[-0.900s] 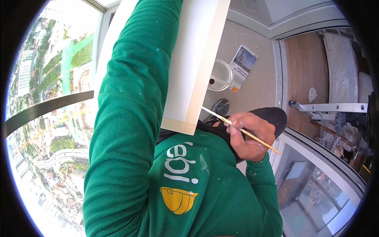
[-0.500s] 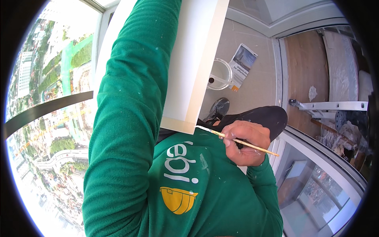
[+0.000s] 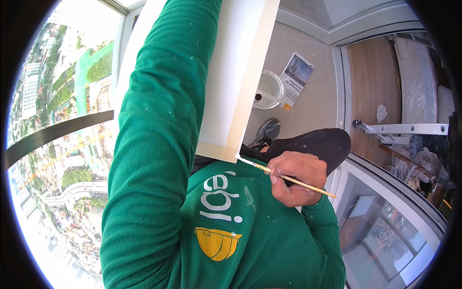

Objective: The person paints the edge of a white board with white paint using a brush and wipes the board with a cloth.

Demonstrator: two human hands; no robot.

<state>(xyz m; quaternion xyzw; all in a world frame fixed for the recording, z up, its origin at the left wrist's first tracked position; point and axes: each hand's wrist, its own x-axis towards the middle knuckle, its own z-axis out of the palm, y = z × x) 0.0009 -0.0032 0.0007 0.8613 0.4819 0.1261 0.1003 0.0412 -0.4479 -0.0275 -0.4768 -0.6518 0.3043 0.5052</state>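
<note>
My right hand (image 3: 299, 174) pinches a thin wooden paintbrush (image 3: 261, 167) between thumb and fingers. White paint coats its bristles, and the tip meets the lower right corner of a white panel (image 3: 226, 101). Beige masking tape (image 3: 248, 79) runs along the panel's right and bottom borders. My left arm (image 3: 161, 120), in a green sleeve, stretches up across the panel and hides much of it. The left hand lies beyond the upper edge of the view.
A white bucket (image 3: 275, 83) and a printed leaflet (image 3: 297, 77) are on the floor near my shoe (image 3: 267, 131). To the left, a window (image 3: 67, 159) looks down from high up. On the right, beyond a door track, lie a ladder (image 3: 409, 129) and plastic-wrapped boards (image 3: 415, 82).
My right hand has shifted slightly left and down, and the brush is tilted more steeply. Its tip has come onto the panel's corner. The left arm has stayed in place.
</note>
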